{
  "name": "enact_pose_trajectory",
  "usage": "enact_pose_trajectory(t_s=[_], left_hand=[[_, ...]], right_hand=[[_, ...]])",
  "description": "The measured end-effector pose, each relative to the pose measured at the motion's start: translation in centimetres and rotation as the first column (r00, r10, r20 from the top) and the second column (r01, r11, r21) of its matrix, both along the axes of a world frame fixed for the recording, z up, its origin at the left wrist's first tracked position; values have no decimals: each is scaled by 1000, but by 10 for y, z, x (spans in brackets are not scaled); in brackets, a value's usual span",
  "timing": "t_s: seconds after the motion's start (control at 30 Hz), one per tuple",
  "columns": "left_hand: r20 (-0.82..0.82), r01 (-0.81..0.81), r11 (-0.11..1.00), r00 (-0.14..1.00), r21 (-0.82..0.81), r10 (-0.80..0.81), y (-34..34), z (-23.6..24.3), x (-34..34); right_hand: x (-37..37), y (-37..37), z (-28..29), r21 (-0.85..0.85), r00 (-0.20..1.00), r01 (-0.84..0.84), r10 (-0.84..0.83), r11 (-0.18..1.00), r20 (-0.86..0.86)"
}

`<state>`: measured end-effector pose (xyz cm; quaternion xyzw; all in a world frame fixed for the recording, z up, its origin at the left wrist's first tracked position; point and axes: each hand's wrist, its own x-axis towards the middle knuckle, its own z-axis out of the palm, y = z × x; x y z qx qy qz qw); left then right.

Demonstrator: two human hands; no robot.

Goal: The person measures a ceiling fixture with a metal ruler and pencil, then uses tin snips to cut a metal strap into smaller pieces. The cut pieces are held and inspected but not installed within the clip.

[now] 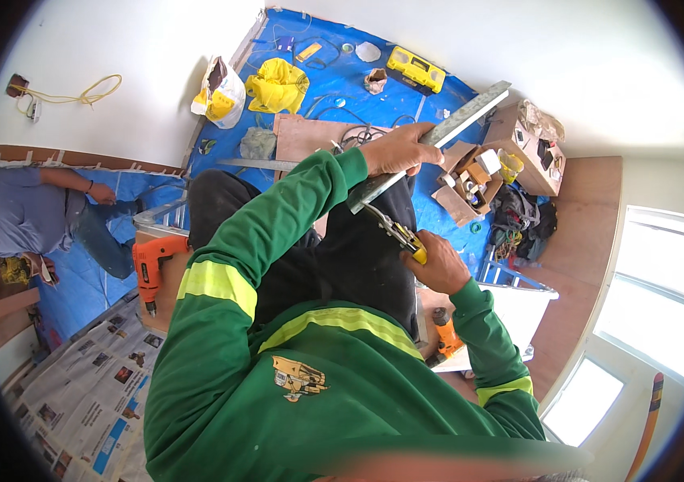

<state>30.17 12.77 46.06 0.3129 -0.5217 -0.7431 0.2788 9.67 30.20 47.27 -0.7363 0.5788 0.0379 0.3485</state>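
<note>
A length of grey galvanized metal channel (pixel 474 112) slants across in front of me, its near end above my dark trousers. My left hand (pixel 396 151) grips it from above, around the middle, fingers wrapped over its edge. In my right hand (pixel 438 265) is a pair of tin snips (pixel 394 230) with yellow handles, closed in my fingers. The snips' jaws meet the near end of the channel; whether they bite into the metal is too small to tell.
An orange drill (pixel 153 263) lies left of my legs, an orange-black power tool (pixel 445 331) to the right. Blue sheeting (pixel 334 48) covers the floor, with a yellow toolbox (pixel 416 69) and an open cardboard box (pixel 458 207). Another person (pixel 28 209) sits at the left.
</note>
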Motion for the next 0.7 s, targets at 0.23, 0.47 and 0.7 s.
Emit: enact_pose_trajectory(t_s=[0.23, 0.47, 0.7], left_hand=[[-31, -18, 999, 999, 36, 19, -1, -7, -1], [-42, 5, 999, 999, 52, -2, 2, -9, 12], [8, -51, 999, 999, -15, 51, 2, -10, 14]], right_hand=[[7, -5, 5, 59, 998, 66, -67, 996, 21], [13, -4, 10, 167, 998, 51, -45, 985, -36], [10, -21, -16, 189, 999, -28, 21, 982, 39]])
